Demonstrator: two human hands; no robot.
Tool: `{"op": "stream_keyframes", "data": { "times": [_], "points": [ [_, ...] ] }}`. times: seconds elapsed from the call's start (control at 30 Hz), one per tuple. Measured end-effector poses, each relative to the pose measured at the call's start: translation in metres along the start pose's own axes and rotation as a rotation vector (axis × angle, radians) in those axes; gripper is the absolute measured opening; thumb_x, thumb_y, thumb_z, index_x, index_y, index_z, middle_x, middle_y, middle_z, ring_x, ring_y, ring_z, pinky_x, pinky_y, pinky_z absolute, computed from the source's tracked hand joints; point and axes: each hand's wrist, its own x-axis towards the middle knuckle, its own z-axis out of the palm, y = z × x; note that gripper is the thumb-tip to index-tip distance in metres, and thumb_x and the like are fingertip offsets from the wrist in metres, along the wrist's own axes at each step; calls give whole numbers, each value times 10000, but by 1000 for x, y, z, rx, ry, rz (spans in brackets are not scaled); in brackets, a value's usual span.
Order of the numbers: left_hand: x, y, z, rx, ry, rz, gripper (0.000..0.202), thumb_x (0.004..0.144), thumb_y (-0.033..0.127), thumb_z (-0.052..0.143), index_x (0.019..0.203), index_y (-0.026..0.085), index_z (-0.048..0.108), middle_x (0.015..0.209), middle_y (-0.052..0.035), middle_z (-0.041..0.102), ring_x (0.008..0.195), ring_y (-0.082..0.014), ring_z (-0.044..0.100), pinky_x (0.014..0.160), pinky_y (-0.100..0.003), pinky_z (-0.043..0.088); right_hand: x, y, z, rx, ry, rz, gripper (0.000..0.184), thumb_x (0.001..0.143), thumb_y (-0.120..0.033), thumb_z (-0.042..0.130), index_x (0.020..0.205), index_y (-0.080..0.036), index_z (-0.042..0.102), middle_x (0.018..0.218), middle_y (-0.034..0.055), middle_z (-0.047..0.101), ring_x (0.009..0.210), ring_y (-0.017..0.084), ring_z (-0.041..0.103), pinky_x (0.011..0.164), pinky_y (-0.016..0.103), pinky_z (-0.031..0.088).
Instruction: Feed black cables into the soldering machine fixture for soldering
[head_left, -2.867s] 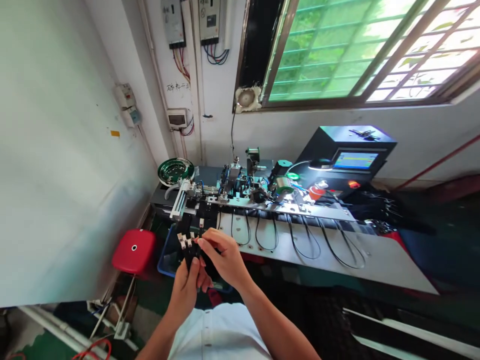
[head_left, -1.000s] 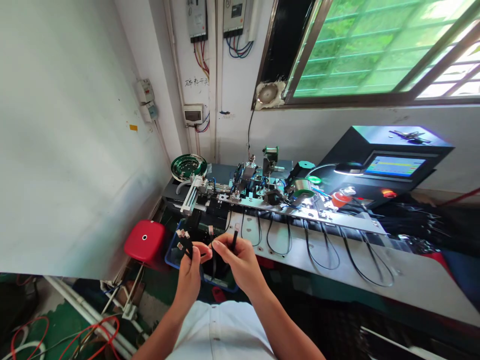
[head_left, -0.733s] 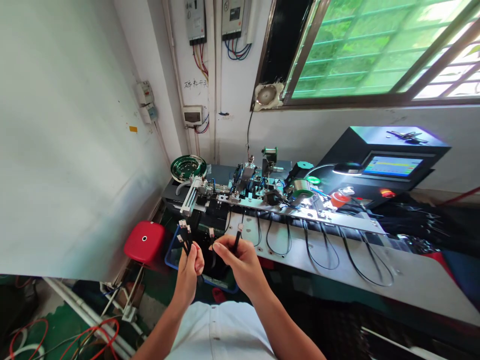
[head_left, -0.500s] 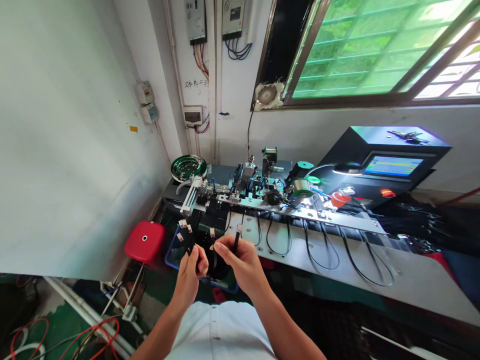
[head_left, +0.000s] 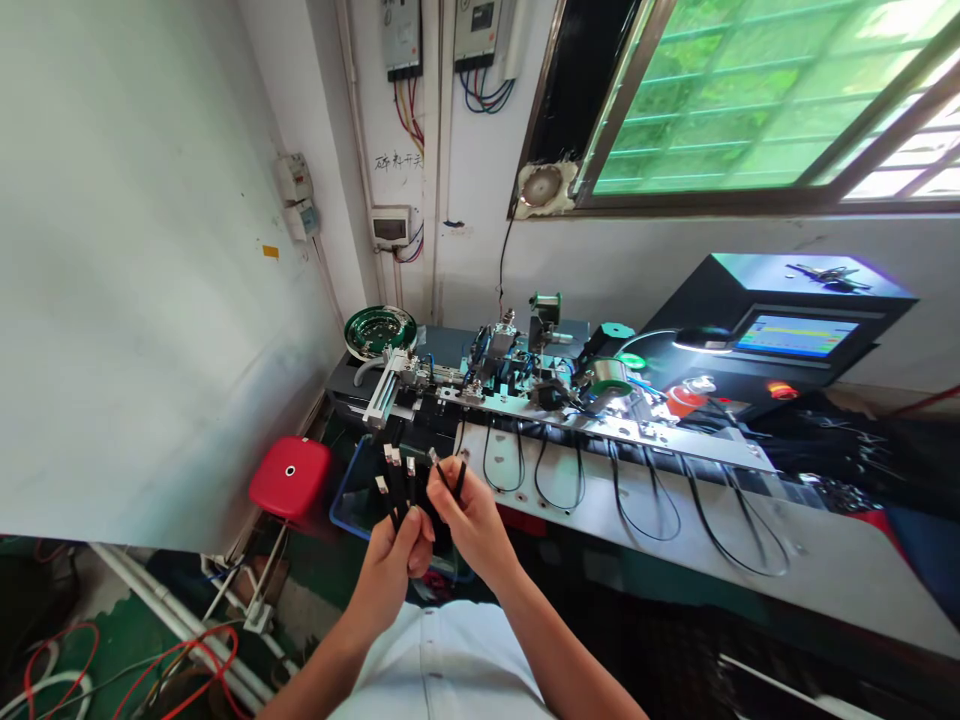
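Note:
In my left hand [head_left: 397, 560] is a small bunch of black cables [head_left: 394, 500], gripped between thumb and fingers. Their silvery-white connector ends fan upward above the fist. Beside it on the right, my right hand [head_left: 472, 520] is closed on black cable ends [head_left: 445, 478], one tipped with a light metal connector. The two hands are close together, in front of a long bench machine [head_left: 525, 400]. More black cables [head_left: 559, 480] hang in loops from the machine's front rail. Below the hands, a blue-rimmed bin [head_left: 346, 515] is partly hidden by them.
A red stool [head_left: 291, 478] stands to the left. A green bowl feeder [head_left: 380, 330] sits at the machine's left end. On the right are a lit lamp [head_left: 703, 340] and a control box with a screen [head_left: 796, 335]. A pale bench top [head_left: 825, 560] runs along the front.
My left hand has moved slightly right and down, and the connectors in it now stand more upright. My right hand has shifted a little left, nearer to the bunch.

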Motion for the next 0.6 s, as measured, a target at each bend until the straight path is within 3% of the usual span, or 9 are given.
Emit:
{"op": "stream_keyframes", "data": {
  "times": [0.13, 0.23, 0.33, 0.4, 0.5, 0.6],
  "points": [
    [1, -4, -4, 10, -5, -20, 566, 693, 694, 676, 655, 153, 515, 466, 87, 316, 431, -44, 219, 426, -198, 162, -1, -5, 0, 46, -161, 133, 428, 811, -569, 628, 688, -166, 555, 476, -50, 469, 425, 75, 417, 428, 203, 354],
    [3, 0, -3, 88, 80, 35, 576, 688, 710, 663, 704, 139, 591, 558, 17, 492, 502, -85, 400, 461, -211, 302, -1, -4, 1, 113, -86, 140, 423, 783, -556, 664, 655, -162, 577, 478, -43, 463, 419, 79, 417, 415, 206, 366],
    [9, 6, -3, 144, 229, 150, 596, 670, 718, 669, 801, 137, 658, 797, -63, 630, 722, -158, 552, 581, -242, 415, -2, -5, -1, 79, 18, 53, 419, 763, -557, 688, 648, -159, 621, 517, -25, 483, 444, 76, 392, 418, 207, 365],
    [15, 7, -6, 155, 264, 195, 586, 690, 723, 648, 781, 144, 643, 734, -47, 607, 680, -149, 532, 556, -242, 392, -3, -8, -2, 11, 53, -7, 435, 774, -564, 674, 634, -153, 635, 521, -19, 479, 455, 69, 348, 411, 200, 320],
    [22, 1, -13, 134, 234, 195, 579, 729, 732, 605, 793, 157, 579, 513, 60, 393, 485, -87, 342, 468, -216, 285, -4, -14, -4, -86, 92, -62, 464, 822, -575, 608, 632, -151, 617, 516, -26, 439, 470, 73, 318, 415, 205, 257],
    [23, -6, -17, 102, 203, 154, 580, 751, 732, 582, 888, 170, 534, 520, 91, 326, 461, -68, 253, 444, -189, 224, -4, -17, -4, -163, 133, -107, 452, 865, -545, 550, 628, -161, 573, 537, -26, 431, 484, 80, 327, 429, 211, 256]
  ]
}}
